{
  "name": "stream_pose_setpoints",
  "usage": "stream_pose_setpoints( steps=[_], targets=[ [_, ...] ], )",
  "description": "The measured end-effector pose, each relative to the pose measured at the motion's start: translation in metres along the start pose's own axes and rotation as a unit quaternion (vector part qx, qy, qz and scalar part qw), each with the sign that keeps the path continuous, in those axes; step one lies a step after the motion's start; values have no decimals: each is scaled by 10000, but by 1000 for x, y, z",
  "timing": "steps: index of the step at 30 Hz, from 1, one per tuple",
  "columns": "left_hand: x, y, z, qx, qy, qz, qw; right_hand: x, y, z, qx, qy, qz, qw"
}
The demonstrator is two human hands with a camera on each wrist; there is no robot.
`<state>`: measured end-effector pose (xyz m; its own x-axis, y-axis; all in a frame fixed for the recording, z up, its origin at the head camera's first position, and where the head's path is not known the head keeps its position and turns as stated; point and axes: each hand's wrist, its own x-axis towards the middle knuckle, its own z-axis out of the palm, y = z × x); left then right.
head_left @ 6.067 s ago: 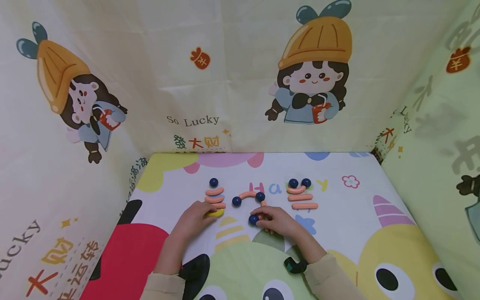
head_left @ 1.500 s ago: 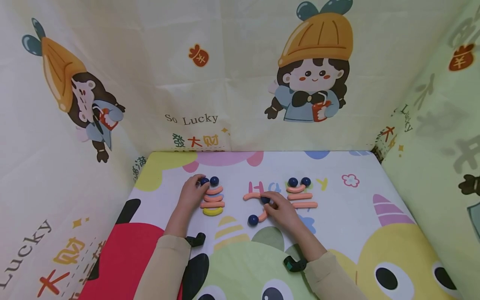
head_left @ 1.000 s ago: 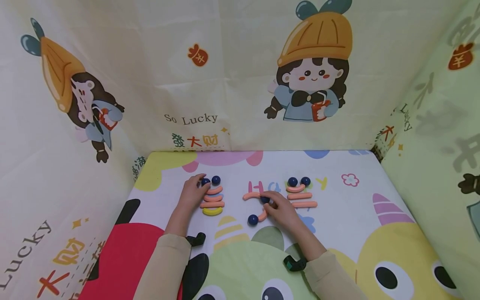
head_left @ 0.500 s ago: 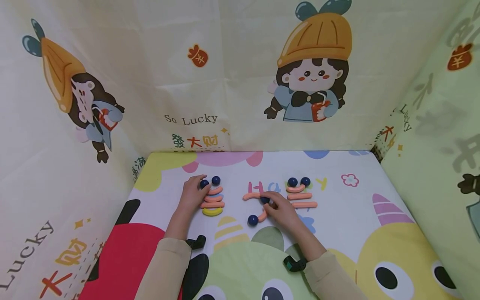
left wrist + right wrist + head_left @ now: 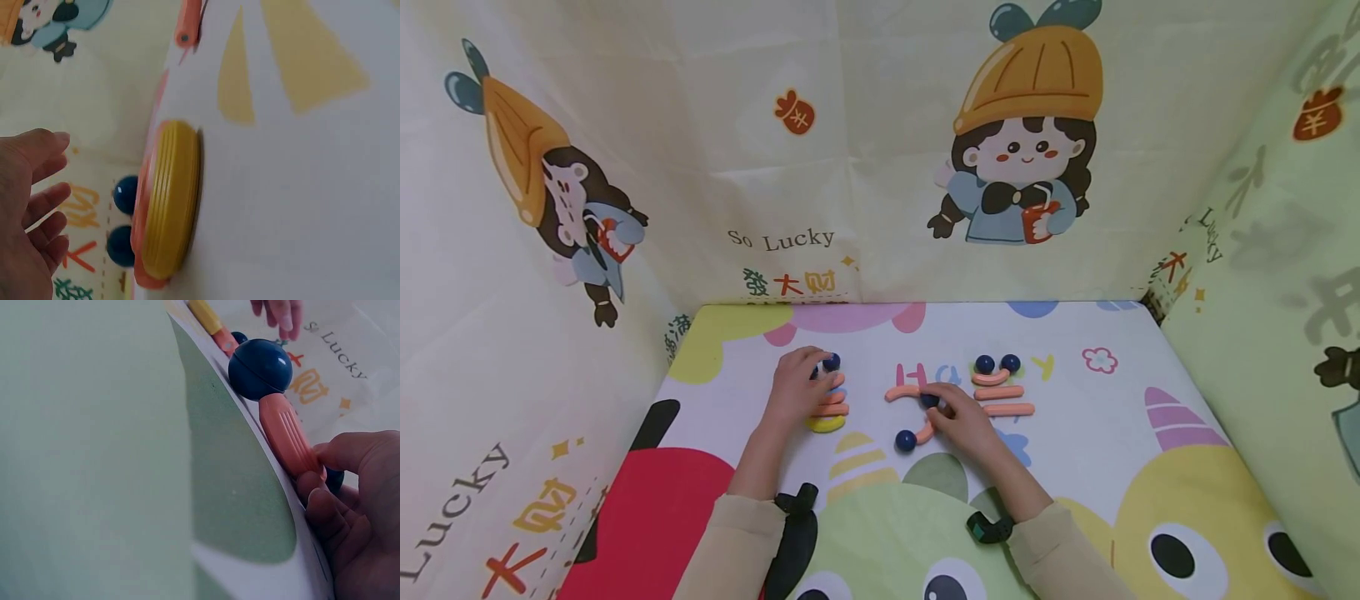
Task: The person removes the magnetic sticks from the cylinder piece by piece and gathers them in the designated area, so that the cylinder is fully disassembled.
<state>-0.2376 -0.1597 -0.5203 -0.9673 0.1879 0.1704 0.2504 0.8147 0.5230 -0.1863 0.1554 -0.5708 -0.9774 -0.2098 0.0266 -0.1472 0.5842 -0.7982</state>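
Note:
My left hand hovers over the left group with nothing in its loosely bent fingers, as the left wrist view shows. In that group are two dark blue balls, several pink rods and a curved yellow rod at the near end. My right hand pinches a dark blue ball where two curved pink rods meet. One pink rod reaches left from it. The other, a ribbed pink rod, runs down to a second dark blue ball.
Right of my right hand lies another group, with two dark blue balls, a curved pink rod and two straight pink rods. A printed cloth covers the table. Patterned fabric walls stand behind and at both sides.
The ball once at the linked chain's left end is gone, and a second ball sits atop the left group. My left hand has let go of it and shifted right; my right hand stays put.

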Motion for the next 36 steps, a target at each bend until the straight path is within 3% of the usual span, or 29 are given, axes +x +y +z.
stream_pose_setpoints(
  steps=[7, 13, 19, 24, 36],
  targets=[
    [-20, 30, 13, -423, -668, 215, 9966, -1, 0, 1, -21, 95, 91, 9999],
    [-39, 42, 33, -829, -1527, 749, 9819, 0, 0, 2, -46, 116, 56, 9999],
    [-50, 50, 48, -761, -2003, 990, 9717, 1, 0, 1, -144, 66, 63, 9999],
    [-56, 59, 57, -636, -2155, 1078, 9684, 2, 0, 1, -122, 20, 55, 9999],
    [-58, 67, 75, 198, -1870, 1589, 9692, 2, -1, -1, -172, 31, -11, 9998]
  ],
)
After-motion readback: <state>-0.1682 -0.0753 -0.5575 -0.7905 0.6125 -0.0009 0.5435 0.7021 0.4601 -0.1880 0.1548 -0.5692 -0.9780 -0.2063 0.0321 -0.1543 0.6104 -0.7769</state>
